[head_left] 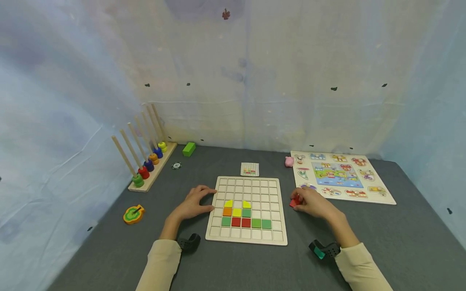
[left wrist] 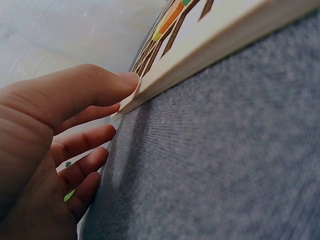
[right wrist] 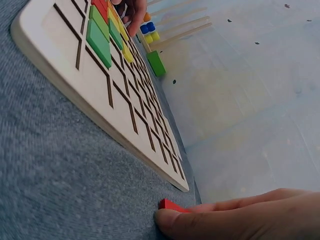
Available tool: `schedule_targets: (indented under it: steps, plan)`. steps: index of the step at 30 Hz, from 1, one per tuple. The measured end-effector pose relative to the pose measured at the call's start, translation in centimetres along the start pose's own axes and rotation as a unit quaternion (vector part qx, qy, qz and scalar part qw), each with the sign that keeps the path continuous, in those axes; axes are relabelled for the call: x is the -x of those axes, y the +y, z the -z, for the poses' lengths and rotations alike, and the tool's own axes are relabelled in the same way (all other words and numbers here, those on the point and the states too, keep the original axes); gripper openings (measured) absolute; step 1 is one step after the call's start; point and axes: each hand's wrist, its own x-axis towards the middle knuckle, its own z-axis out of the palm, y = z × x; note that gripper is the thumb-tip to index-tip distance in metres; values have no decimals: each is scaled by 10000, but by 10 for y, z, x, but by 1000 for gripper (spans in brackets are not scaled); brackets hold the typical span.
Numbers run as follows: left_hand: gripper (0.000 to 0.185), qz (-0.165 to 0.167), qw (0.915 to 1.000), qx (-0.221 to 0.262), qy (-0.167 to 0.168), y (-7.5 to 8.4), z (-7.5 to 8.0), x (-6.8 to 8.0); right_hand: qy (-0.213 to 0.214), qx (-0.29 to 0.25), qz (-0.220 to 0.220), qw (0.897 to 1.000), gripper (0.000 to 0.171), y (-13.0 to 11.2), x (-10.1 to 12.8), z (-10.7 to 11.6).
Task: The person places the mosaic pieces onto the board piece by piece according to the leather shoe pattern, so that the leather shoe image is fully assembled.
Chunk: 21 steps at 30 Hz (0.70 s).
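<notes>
fingers of my right hand (head_left: 314,203) pinch a red tile (head_left: 294,201) on the grey cloth just right of the grid board (head_left: 247,238); my left hand (head_left: 193,204) rests flat-fingered against the board's left edge.

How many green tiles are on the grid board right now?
4: one green tile in the middle row right of the yellow tile, one at the bottom row's left end, two at its right end.

Soft, even light, faint shadows. My head view bows at edges; wrist views blur up close.
</notes>
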Motion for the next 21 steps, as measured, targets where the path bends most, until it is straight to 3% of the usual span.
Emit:
schedule_targets:
  steps: [8, 13, 21]
  plan:
    - [54, -115, 9999, 5, 28, -1, 1, 0, 180, -591, 335, 9975, 18, -7, -4, -6]
    - [54, -139, 9999, -5, 32, -1, 1, 0, 509, -1016, 647, 9914, 14, -25, -13, -14]
    - [54, -164, 9999, -33, 20, -3, -1, 0, 550, -1444, 1030, 9826, 8, -53, -23, -35]
